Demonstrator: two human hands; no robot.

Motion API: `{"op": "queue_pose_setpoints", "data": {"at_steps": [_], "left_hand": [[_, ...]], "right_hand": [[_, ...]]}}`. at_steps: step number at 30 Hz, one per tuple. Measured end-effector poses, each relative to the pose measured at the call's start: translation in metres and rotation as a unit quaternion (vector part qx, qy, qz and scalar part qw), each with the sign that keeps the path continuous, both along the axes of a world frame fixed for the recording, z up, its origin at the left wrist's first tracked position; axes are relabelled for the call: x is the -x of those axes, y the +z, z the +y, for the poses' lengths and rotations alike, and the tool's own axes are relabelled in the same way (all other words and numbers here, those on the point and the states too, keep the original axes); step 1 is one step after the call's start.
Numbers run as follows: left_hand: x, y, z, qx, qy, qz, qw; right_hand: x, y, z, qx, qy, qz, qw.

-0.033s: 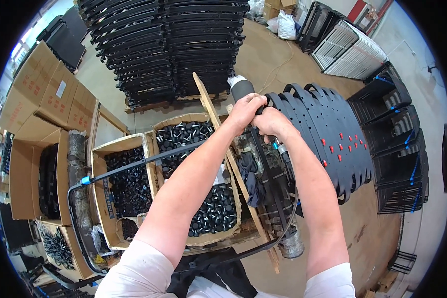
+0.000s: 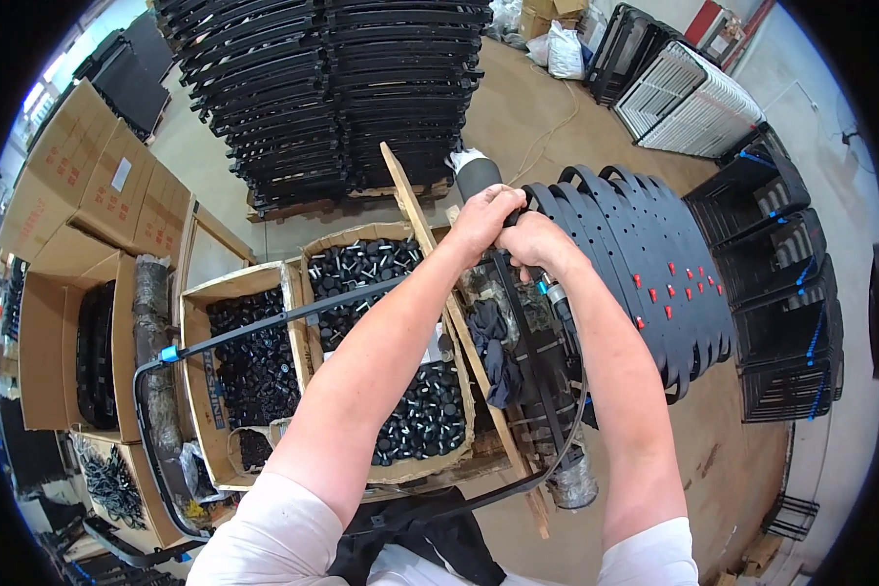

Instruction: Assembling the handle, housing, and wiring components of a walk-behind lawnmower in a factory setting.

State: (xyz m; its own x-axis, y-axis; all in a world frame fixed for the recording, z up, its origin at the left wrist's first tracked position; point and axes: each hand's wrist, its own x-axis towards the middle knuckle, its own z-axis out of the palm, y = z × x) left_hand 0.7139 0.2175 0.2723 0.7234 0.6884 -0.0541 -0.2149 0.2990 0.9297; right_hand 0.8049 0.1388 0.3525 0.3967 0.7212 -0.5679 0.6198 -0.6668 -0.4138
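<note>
My left hand is closed on the far right corner of a black tubular frame, whose bars span in front of me and curve round at the left. Blue tape wraps one bar. Pressed close beside it, my right hand is closed around what looks like an air tool, mostly hidden by the fingers. A teal and silver hose fitting shows just under that hand, and a thin hose hangs from it. The exact point where the hands meet the frame is covered by the fingers.
Below the frame stand cardboard boxes of black-headed bolts and small black parts. A wooden strip slants beside them. Curved black panels with red pieces are stacked at right. Tall black frame stacks stand ahead, cartons at left.
</note>
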Motion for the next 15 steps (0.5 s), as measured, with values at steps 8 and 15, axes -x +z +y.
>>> {"op": "queue_pose_setpoints", "data": {"at_steps": [8,15], "left_hand": [[-0.004,-0.004,-0.002,0.046,0.016,-0.027,0.998],[0.0,0.008,-0.001,0.06,0.017,-0.043,0.997]], "right_hand": [[-0.011,-0.014,0.006,-0.046,-0.024,0.088,0.995],[-0.007,-0.003,0.008,-0.059,-0.025,0.128,0.99]]}}
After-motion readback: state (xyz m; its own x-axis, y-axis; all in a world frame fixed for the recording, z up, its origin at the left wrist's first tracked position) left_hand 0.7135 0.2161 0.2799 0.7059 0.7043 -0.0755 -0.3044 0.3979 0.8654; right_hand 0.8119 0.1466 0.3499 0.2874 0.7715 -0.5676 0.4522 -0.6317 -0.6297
